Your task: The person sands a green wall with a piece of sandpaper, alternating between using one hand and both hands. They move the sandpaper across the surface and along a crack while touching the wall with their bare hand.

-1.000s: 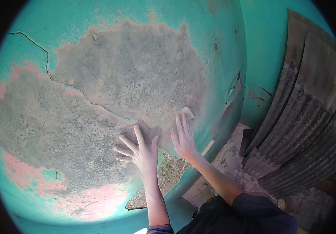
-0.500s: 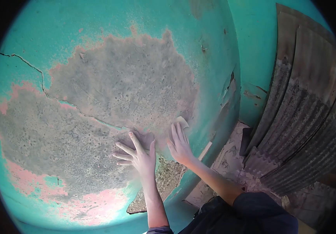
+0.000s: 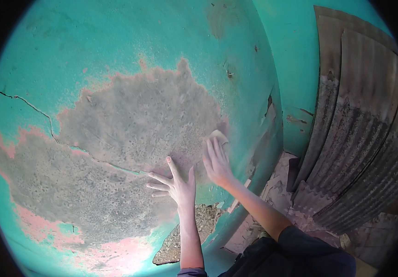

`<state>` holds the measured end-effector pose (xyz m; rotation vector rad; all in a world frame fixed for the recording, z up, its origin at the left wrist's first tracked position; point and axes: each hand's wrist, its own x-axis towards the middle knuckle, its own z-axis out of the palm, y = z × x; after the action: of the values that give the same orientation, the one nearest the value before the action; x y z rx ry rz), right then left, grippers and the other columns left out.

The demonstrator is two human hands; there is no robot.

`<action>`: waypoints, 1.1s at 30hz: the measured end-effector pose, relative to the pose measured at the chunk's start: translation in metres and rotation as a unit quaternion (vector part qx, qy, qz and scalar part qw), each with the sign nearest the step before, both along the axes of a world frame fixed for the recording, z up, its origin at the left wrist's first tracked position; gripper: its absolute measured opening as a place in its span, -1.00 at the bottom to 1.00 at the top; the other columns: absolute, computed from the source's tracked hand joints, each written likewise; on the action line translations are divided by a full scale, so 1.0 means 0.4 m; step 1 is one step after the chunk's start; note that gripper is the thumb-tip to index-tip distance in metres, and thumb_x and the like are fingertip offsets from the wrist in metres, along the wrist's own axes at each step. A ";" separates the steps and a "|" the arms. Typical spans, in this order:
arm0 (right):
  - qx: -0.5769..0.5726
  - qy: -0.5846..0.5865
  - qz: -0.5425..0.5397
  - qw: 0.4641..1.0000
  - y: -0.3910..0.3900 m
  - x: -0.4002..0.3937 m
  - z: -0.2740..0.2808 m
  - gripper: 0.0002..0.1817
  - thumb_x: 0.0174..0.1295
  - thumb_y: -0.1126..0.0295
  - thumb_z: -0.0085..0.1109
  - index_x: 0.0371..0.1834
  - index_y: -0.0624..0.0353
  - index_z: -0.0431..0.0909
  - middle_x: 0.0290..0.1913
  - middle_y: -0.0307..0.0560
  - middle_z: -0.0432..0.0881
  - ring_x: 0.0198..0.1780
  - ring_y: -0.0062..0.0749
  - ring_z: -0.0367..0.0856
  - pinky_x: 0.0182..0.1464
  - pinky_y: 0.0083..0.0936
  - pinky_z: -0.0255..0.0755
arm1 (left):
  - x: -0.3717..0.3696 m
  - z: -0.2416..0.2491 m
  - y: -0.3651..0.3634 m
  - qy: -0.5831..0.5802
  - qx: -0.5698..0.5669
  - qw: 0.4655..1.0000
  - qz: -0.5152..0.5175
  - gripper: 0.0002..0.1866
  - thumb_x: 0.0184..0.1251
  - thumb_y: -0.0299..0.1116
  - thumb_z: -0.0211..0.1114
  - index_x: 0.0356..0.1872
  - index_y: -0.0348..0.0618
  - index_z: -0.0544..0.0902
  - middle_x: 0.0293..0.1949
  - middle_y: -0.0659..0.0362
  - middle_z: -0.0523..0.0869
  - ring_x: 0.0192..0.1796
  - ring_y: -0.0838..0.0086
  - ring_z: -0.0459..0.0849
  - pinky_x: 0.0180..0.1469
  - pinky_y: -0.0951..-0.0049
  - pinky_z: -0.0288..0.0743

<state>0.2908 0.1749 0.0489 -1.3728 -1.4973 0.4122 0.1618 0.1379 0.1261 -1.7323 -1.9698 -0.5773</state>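
My left hand (image 3: 179, 188) lies against the wall with fingers spread, over the lower right of a rough grey patch (image 3: 115, 120) where the paint is gone. To its right, my right hand (image 3: 217, 166) presses a folded piece of sandpaper (image 3: 219, 135) flat to the wall. The sandpaper's pale edge shows beyond the fingertips, at the patch's right border; the rest is hidden under the hand. Both hands look dusted with pale powder.
Turquoise paint (image 3: 162, 27) surrounds the patch, with pink edges. A crack (image 3: 35, 108) runs across it. Broken plaster (image 3: 185, 235) shows beneath my left forearm. Corrugated sheets (image 3: 346, 124) lean at the right, beside debris (image 3: 273, 184) on the ground.
My right hand has slid up the wall with the sandpaper. The left hand stays spread on the wall, a little higher and further right on it. The view has shifted slightly.
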 end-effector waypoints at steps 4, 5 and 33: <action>0.089 0.131 -0.052 0.986 0.147 0.117 0.072 -0.29 0.58 0.16 -0.09 0.63 0.39 0.03 0.65 0.42 0.00 0.65 0.30 -0.01 0.60 0.04 -0.02 | -0.008 -0.019 0.009 0.018 -0.010 0.999 0.028 0.17 0.15 0.42 0.40 0.70 0.38 -0.05 0.57 -0.51 -0.52 0.46 -0.80 -0.63 0.20 -0.91 -0.42; 0.109 0.151 -0.055 0.981 0.166 0.136 0.091 -0.29 0.60 0.18 -0.09 0.61 0.49 0.03 0.63 0.49 0.02 0.67 0.26 -0.04 0.63 -0.05 -0.06 | -0.008 -0.021 0.013 0.018 -0.007 0.999 0.029 0.19 0.13 0.43 0.40 0.70 0.38 -0.07 0.56 -0.53 -0.52 0.46 -0.79 -0.63 0.21 -0.91 -0.42; 0.117 0.026 -0.057 0.991 0.152 0.139 0.027 -0.34 0.52 0.38 -0.07 0.60 0.47 0.04 0.60 0.46 0.09 0.64 0.27 0.06 0.60 -0.03 0.05 | -0.002 -0.046 0.028 0.061 0.077 0.995 0.017 0.22 0.12 0.37 0.48 0.70 0.45 -0.13 0.51 -0.66 -0.43 0.42 -0.93 -0.44 0.06 -0.99 -0.32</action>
<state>0.3465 0.2358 0.0595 -1.2457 -1.3706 0.1920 0.1610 0.1492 0.1076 -1.5993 -1.8184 -0.5813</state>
